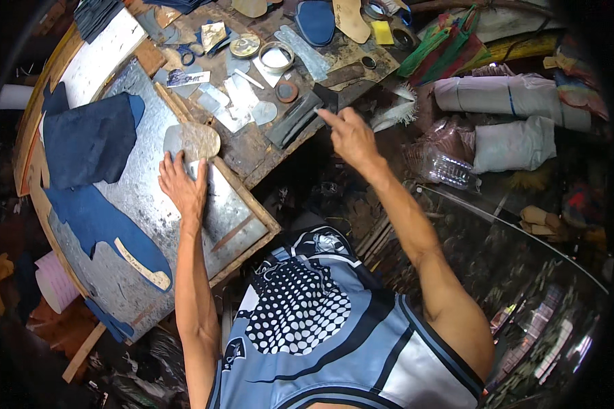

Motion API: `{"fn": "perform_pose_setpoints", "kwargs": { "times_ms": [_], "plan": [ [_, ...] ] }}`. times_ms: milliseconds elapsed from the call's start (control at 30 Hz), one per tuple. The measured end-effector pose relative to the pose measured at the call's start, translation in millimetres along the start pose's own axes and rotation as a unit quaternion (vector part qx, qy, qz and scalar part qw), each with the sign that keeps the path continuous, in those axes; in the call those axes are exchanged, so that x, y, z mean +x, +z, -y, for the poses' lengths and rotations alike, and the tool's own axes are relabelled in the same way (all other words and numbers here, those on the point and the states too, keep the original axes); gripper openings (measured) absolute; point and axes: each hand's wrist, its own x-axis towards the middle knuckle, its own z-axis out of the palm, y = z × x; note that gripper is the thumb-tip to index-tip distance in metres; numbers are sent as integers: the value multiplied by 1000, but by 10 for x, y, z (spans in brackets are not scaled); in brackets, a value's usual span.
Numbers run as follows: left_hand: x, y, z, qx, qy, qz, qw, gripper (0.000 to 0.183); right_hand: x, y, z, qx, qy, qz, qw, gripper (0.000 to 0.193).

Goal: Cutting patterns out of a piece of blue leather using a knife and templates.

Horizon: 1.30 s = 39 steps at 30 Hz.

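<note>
At the far left we see a dark blue sheet [92,140] overlapping a brighter blue piece [102,215], on which lies a narrow cream pattern [142,264]. Both blue pieces rest on a grey metal-topped board [143,198]. Toward its right edge we have our left hand [184,191] open and palm down, fingers spread, fingertips at the near edge of a pale rounded piece [192,140] lying flat on the board. Beyond, on the wooden table [242,155], sit a round tin [244,46] and a reddish disc [286,91]. At the table's near edge lies a dark oblong block [295,123]; just beside its right end we hold our right hand [353,142], index finger extended, other fingers curled; we cannot tell whether it grips anything. Farther right lies a pale wrapped roll [512,93].
</note>
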Motion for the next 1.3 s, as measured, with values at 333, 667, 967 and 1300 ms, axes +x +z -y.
{"fn": "perform_pose_setpoints", "kwargs": {
  "times_ms": [333, 667, 967, 1300],
  "plan": [
    [9, 21, -67, 32, -8, -21, 999, 72, -276, 376, 319, -24, -13, -15, 1000, 45],
    [2, -12, -134, 22, -26, -9, 999, 69, -215, 357, 202, -21, 45, -27, 998, 40],
    [-47, -36, -32, 3, -37, -22, 999, 67, -364, 519, 492, 6, -38, -18, 999, 37],
    [39, 231, -252, -85, -53, -39, 994, 65, -209, 538, -229, -47, -13, -48, 998, 50]
  ]
}}
